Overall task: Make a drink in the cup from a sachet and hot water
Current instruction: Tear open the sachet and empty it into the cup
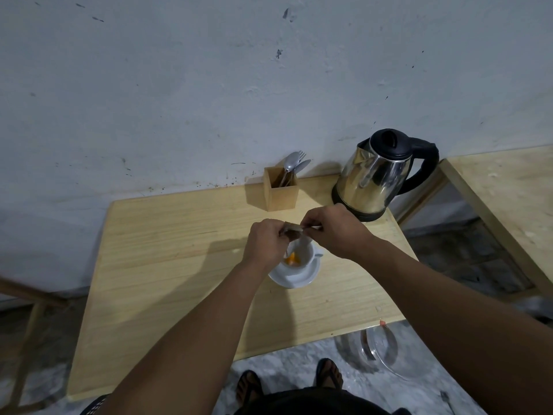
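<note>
Brown paper sachet [291, 231] is pinched between your fingers, left hand [265, 243] and right hand [335, 229] gripping opposite ends, directly above the white ceramic cup [302, 259] holding orange powder, on its white saucer [294, 278] on the pale wooden worktop [167, 265].

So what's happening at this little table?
A person is holding a small sachet with both hands, left hand and right hand, right above a white cup on a saucer. Something orange already lies in the cup. The kettle stands untouched behind, beside a wooden box of cutlery.
</note>
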